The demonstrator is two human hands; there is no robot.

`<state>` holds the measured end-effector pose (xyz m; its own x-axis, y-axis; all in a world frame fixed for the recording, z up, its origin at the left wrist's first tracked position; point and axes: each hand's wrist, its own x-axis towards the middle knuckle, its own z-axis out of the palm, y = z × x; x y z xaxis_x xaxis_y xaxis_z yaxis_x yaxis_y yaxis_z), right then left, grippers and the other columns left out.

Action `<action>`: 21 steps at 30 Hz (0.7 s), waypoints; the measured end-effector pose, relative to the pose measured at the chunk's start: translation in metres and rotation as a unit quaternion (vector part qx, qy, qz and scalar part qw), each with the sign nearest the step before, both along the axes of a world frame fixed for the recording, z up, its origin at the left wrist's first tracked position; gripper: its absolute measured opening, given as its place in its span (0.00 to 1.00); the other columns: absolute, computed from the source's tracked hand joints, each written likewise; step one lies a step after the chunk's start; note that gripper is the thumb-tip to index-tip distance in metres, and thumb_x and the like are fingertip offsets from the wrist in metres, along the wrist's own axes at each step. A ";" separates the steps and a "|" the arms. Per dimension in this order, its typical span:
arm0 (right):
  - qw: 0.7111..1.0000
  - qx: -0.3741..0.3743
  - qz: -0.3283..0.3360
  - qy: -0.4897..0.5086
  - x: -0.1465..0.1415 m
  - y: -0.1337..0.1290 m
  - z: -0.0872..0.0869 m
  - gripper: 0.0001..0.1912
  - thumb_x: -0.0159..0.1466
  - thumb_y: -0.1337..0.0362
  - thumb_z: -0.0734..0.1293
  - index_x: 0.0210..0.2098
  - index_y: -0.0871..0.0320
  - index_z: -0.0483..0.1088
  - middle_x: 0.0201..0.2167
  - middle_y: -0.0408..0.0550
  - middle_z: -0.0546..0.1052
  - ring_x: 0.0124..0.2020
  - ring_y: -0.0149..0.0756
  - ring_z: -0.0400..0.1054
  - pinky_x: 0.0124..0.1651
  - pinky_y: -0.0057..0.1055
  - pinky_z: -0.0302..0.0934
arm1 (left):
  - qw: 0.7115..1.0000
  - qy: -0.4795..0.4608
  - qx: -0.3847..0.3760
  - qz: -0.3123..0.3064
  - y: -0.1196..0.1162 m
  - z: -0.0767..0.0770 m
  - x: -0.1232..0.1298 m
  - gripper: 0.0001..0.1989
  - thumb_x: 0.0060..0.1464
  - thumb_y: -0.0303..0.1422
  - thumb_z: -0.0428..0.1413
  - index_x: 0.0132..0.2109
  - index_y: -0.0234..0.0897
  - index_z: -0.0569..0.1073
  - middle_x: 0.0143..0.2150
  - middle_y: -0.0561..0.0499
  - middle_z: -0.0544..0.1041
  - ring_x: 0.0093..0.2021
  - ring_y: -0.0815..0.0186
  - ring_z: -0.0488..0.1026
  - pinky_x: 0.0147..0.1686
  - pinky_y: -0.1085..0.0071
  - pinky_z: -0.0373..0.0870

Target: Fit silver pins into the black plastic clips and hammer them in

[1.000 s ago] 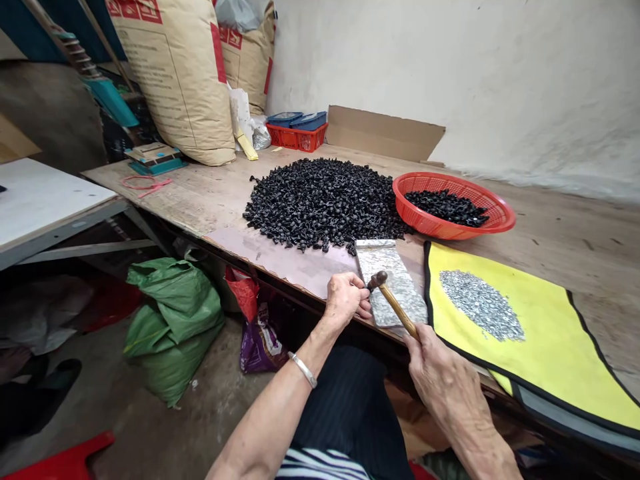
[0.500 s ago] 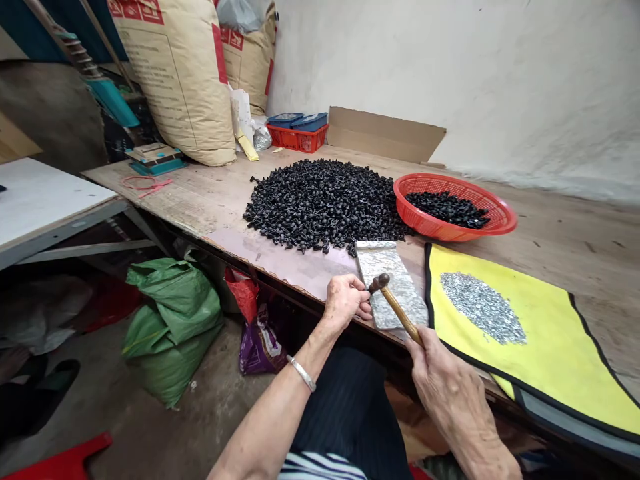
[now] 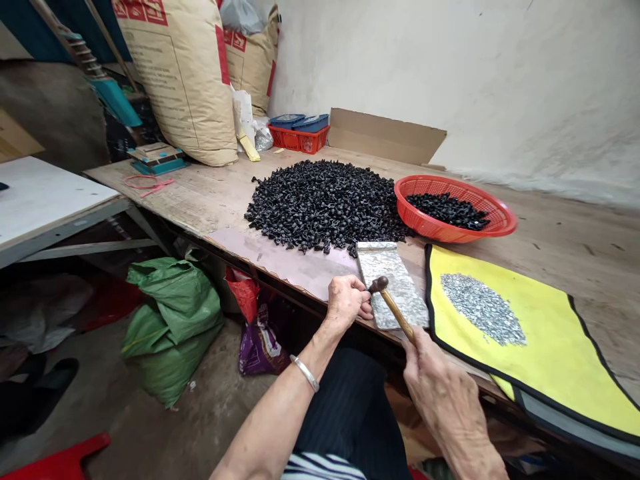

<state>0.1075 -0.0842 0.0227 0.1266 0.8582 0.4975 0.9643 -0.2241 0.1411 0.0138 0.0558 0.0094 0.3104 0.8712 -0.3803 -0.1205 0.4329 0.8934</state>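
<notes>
My right hand [image 3: 440,380] is wrapped round the wooden handle of a small hammer [image 3: 395,310]. The hammer's dark head is low over the left edge of a grey stone slab [image 3: 395,270], right by my left fingertips. My left hand [image 3: 347,299] is closed in a pinch at that edge; a small black part seems to be between its fingers, mostly hidden by them and the hammer head. Beyond the slab lies a big heap of small black parts [image 3: 325,200]. To the right, small silvery metal pieces [image 3: 483,308] are spread on a yellow cloth [image 3: 560,353] with black edging.
A red plastic basket [image 3: 500,207] with more black parts stands behind the cloth. At the back are a red crate [image 3: 300,140] with blue lids, a cardboard strip [image 3: 385,135] and large paper sacks [image 3: 185,80]. A green sack [image 3: 173,327] is on the floor left of the table edge.
The hammer handle and my right hand have shifted slightly left and down. My left hand stays pinched at the slab's edge. The whole view has moved a little.
</notes>
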 end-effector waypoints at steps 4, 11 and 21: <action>1.000 0.017 0.009 -0.016 0.005 -0.001 0.009 0.13 0.64 0.66 0.60 0.44 0.62 0.72 0.20 0.46 0.75 0.15 0.29 0.64 0.18 0.27 0.46 | 1.000 -0.002 -0.001 -0.003 0.000 0.000 0.000 0.09 0.42 0.17 0.51 0.23 0.34 0.63 0.09 0.55 0.66 0.09 0.68 0.65 0.13 0.71 0.69; 0.997 0.050 0.010 -0.051 -0.002 0.001 0.008 0.13 0.64 0.68 0.59 0.43 0.66 0.72 0.21 0.47 0.76 0.14 0.28 0.62 0.19 0.27 0.50 | 1.000 -0.002 0.004 -0.003 -0.001 -0.001 -0.001 0.08 0.42 0.18 0.51 0.23 0.34 0.63 0.09 0.56 0.65 0.10 0.69 0.65 0.12 0.72 0.69; 0.993 0.113 -0.003 -0.039 -0.003 0.000 0.015 0.16 0.64 0.65 0.60 0.48 0.66 0.70 0.28 0.50 0.78 0.18 0.30 0.67 0.23 0.26 0.55 | 1.000 0.003 0.011 -0.005 -0.001 -0.001 -0.002 0.08 0.41 0.18 0.51 0.23 0.34 0.63 0.09 0.57 0.65 0.10 0.69 0.64 0.12 0.73 0.68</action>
